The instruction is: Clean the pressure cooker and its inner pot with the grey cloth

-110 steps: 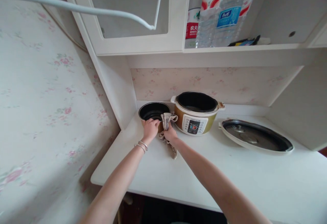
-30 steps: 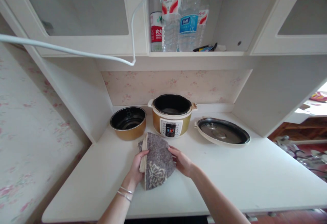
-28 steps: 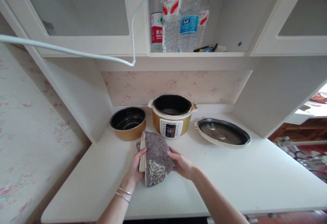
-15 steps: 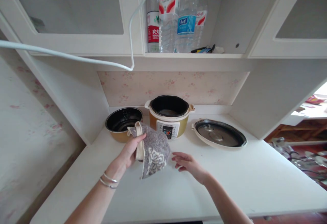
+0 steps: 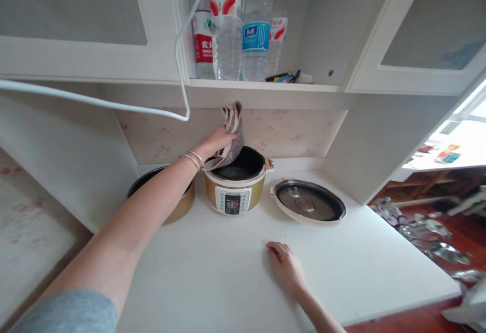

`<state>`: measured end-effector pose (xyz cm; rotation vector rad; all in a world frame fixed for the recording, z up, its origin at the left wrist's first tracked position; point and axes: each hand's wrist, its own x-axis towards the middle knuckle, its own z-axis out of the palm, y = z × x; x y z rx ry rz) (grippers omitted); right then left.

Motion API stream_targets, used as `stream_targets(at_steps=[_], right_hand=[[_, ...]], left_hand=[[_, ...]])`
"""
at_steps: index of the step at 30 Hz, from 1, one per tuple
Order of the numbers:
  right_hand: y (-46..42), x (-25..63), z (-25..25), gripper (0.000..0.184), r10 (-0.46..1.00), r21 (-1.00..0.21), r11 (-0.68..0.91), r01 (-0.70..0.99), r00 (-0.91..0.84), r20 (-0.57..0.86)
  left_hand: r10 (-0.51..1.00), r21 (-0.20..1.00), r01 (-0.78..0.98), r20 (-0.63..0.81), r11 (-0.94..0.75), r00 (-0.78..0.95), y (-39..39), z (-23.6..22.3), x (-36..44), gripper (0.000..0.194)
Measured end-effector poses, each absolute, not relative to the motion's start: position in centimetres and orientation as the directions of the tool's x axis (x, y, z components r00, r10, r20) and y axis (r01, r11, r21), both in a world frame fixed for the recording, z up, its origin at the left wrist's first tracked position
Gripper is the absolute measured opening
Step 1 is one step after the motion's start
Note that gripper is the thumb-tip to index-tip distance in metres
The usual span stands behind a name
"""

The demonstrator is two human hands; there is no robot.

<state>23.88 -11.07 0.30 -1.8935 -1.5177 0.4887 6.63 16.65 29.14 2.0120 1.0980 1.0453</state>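
My left hand (image 5: 220,141) grips a folded grey-brown cloth (image 5: 236,147) with cream edging. The cloth's lower part lies against the left rim of the open rice cooker (image 5: 233,183), over its dark inside. My right hand (image 5: 285,267) rests on the white counter (image 5: 212,267) in front of the cooker, its fingers curled in and nothing seen in them. The removed inner pot (image 5: 182,209), black inside and gold outside, stands left of the cooker, partly behind my left forearm. To the right lies the lid (image 5: 309,201), inner side up.
Above, several plastic bottles (image 5: 228,34) stand in the open cabinet (image 5: 319,89). A white cable (image 5: 94,101) hangs across the upper left. Side panels (image 5: 395,146) close in the counter. Shiny pieces (image 5: 425,237) lie at lower right, beyond the counter edge.
My left hand has carried the cloth from in front of the cooker up and back to its rim. My right hand has come down onto the counter, its fingers curling. The view has shifted right.
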Motion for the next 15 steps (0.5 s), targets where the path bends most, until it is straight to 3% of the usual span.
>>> stream_targets(at_steps=[3, 7, 10, 12, 13, 15], right_hand=[[-11.1, 23.1, 0.5, 0.027, 0.952, -0.606, -0.092, 0.79, 0.248, 0.179], [-11.1, 22.9, 1.0, 0.025, 0.955, -0.574, -0.109, 0.812, 0.246, 0.167], [-11.0, 22.9, 1.1, 0.025, 0.957, -0.536, -0.118, 0.836, 0.239, 0.163], [-11.0, 22.8, 1.2, 0.025, 0.959, -0.506, -0.121, 0.854, 0.232, 0.163], [-11.0, 22.8, 1.2, 0.025, 0.96, -0.494, -0.121, 0.861, 0.228, 0.162], [-11.0, 22.6, 1.4, 0.024, 0.962, -0.477, -0.123, 0.87, 0.222, 0.156]], left_hand=[[0.832, 0.662, 0.55, 0.215, -0.51, 0.512, 16.7, 26.9, 9.1, 0.026], [0.682, 0.571, 0.58, -0.048, -0.581, 0.73, 16.2, 24.8, 10.6, 0.022], [0.559, 0.558, 0.618, -0.3, -0.554, 0.773, 16.8, 24.5, 10.3, 0.028], [0.535, 0.475, 0.68, -0.42, -0.559, 0.733, 17.8, 24.4, 9.6, 0.027], [0.557, 0.43, 0.699, -0.423, -0.572, 0.715, 18.4, 24.2, 9.1, 0.025], [0.642, 0.381, 0.703, -0.295, -0.6, 0.708, 19.7, 23.6, 8.2, 0.017]])
